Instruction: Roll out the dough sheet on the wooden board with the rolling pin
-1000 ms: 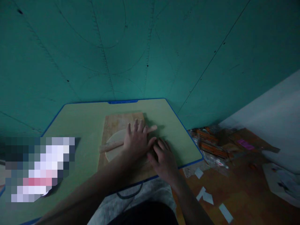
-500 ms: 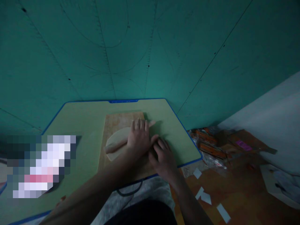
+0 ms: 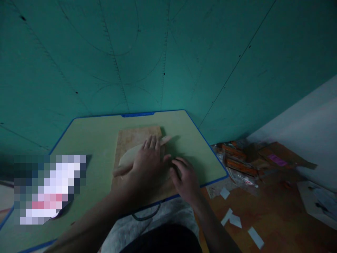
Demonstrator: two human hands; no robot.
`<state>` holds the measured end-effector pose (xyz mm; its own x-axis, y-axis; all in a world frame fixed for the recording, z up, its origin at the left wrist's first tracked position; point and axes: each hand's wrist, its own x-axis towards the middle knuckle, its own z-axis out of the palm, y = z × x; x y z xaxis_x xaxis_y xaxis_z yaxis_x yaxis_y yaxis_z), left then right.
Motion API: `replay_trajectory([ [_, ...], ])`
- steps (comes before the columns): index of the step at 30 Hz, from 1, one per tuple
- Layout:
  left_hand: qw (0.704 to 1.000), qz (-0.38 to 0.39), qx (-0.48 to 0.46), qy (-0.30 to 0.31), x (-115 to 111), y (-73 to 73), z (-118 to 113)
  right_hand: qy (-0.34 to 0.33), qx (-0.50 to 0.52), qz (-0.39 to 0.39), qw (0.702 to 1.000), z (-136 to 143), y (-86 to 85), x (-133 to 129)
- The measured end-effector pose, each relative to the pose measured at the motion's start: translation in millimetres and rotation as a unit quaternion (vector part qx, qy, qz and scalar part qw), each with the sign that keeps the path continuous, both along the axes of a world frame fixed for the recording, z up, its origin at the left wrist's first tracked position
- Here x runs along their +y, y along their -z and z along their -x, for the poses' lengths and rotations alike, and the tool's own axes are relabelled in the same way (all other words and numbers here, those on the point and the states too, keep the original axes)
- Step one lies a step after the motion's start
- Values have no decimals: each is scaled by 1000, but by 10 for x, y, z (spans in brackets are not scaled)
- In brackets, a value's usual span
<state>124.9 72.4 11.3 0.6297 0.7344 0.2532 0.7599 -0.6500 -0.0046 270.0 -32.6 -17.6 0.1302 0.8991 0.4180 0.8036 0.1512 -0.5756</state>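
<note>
Pale wood makes the board, which lies on a light green table with blue edge. On this board is the dough, a flat, whitish sheet with a rounded border; one part of it is covered by the hand and the forearm. The rolling pin lies slantwise across the dough. Its left end is lower and near the left side of the board, and its right end goes out past the right side of the board, above the table.

The left hand is placed palm down on the middle of the rolling pin. Its fingers are stretched forward and close together, its thumb points to the right; it presses on the pin and is not closed around it. The right hand is at the right side of the board, just beside the left thumb. Its fingers are bent, and I cannot tell if they hold something, because the place under them is dark.

On the left part of the table there is an object hidden by large squares. Behind the table stands a green wall with thin drawn lines. On the right, plastic packages and cardboard are lying near the wall, and some white paper pieces are on the brown floor.
</note>
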Motion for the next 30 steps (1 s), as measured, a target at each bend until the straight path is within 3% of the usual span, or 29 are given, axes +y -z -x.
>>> replay_trajectory([
  [2,999,12,-17,47,-111,5,20,15,33,-15,999,-13,4,-7],
  [4,998,21,-25,52,-48,-18,109,18,52,-24,998,-25,13,-12],
  [9,998,19,-21,-58,233,-99,364,8,65,-42,997,-40,37,-30],
  [13,998,32,-27,-37,13,-130,408,-12,53,-21,998,-49,19,-10],
  [16,997,37,-30,-60,-138,-153,464,-53,-1,26,998,-65,-38,94],
  [22,981,53,-10,-184,-111,-187,623,-57,-103,81,990,-53,-126,423],
  [30,982,23,-17,-185,-142,-119,606,-71,-156,94,981,3,-101,345],
])
